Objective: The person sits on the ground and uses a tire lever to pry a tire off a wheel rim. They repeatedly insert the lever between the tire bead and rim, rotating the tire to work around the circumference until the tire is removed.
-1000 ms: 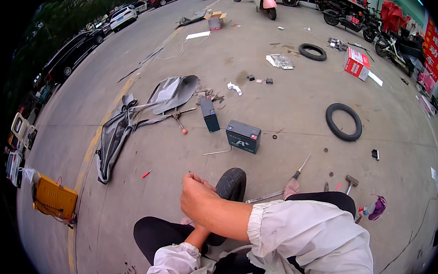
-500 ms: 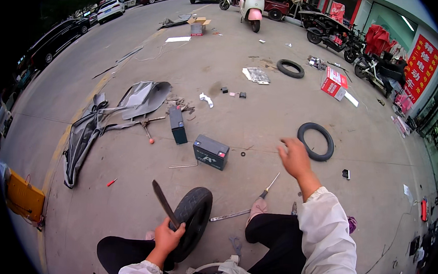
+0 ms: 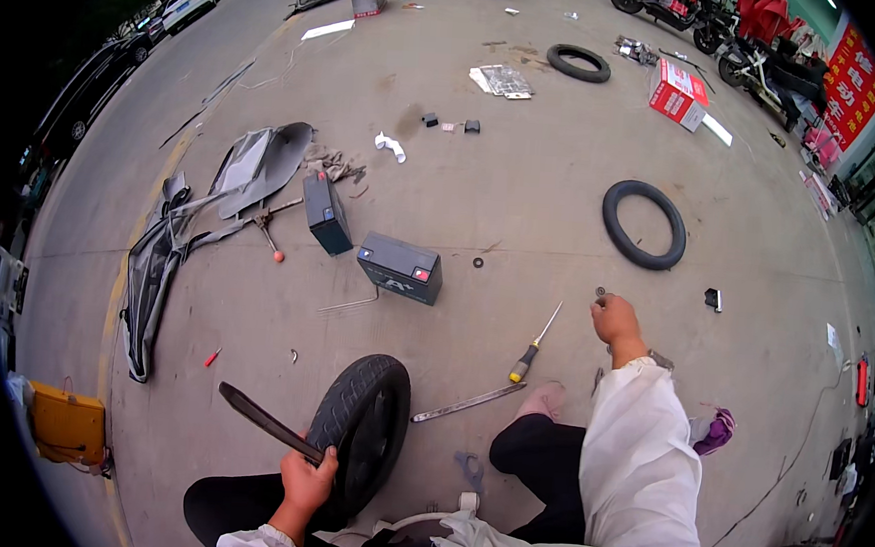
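My left hand grips a long, dark flat bar resting against the black tyre on its wheel, which leans between my legs. My right hand reaches out with curled fingertips at a small dark ring; whether it holds it is hard to tell. Below that hand lie a yellow-handled screwdriver, a long metal bar and a partly hidden hammer head. Grey scissors lie by the wheel.
Ahead stand two batteries. A loose tyre lies right, torn-down grey panels left, beside an orange case. Farther off are boxes, parked scooters, cars and a shopfront.
My right hand has left the wheel, swung out to the right and come down by the small ring, fingers curling. The dark bar now shows tilted lower in my left hand. My viewpoint has shifted.
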{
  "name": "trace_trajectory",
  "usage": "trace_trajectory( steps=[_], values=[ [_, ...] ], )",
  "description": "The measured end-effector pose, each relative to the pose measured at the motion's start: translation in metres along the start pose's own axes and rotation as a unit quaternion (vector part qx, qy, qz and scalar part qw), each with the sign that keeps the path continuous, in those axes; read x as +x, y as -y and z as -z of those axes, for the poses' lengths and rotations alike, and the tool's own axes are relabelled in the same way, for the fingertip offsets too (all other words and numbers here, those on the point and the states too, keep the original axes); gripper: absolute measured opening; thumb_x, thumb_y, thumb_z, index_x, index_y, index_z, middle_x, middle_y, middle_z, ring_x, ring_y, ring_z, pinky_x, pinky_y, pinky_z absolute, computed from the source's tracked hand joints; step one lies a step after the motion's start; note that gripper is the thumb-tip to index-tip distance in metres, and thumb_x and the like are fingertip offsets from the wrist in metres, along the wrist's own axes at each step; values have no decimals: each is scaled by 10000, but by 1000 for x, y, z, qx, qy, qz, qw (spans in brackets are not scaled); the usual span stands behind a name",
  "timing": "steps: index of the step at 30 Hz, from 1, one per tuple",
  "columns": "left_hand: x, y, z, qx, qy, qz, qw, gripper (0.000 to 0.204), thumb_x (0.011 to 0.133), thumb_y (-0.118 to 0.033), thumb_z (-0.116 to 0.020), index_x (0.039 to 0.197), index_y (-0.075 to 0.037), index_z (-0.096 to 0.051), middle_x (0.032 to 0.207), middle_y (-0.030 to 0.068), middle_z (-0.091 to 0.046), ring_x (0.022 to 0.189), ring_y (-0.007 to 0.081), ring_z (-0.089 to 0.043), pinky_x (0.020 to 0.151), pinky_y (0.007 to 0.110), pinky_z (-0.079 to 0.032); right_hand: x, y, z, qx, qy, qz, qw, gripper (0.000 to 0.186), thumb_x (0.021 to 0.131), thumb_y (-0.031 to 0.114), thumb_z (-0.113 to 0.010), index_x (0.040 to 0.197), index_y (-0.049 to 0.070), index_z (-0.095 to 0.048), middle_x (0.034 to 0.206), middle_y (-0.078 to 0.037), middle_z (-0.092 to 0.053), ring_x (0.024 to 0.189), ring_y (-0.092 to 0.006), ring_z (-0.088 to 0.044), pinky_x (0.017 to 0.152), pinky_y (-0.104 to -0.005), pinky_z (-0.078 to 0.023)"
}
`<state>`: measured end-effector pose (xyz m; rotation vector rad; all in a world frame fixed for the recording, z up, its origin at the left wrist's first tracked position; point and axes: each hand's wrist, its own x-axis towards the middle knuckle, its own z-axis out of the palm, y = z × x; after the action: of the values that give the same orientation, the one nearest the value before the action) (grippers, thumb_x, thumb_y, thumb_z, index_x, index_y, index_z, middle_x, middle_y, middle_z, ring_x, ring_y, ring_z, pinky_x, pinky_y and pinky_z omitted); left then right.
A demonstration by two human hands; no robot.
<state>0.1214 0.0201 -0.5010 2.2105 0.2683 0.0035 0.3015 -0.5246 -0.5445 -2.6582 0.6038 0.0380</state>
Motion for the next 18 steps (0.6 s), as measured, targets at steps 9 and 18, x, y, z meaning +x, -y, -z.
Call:
trace_trajectory(
  steps=[9, 18],
  values=[
    [13, -34, -4, 19, 29, 39, 999, 421, 822, -167, -693, 1143, 71, -564, 686, 100, -637, 622, 161, -619, 610, 320, -498, -157, 16, -249, 51, 213, -127, 968, 302, 808, 274, -694, 961, 14, -713, 968, -223, -695, 974, -389, -660, 846, -446, -529],
    [16, -22, 0, 15, 31, 64, 997, 485, 803, -219, -727, 1178, 48, -572, 745, 105, -668, 688, 180, -656, 673, 325, -524, -306, 25, -326, -203, 257, -66, 942, 150, 962, 211, -501, 1021, 75, -527, 903, -124, -669, 723, -258, -721, 559, -409, -585]
  ],
)
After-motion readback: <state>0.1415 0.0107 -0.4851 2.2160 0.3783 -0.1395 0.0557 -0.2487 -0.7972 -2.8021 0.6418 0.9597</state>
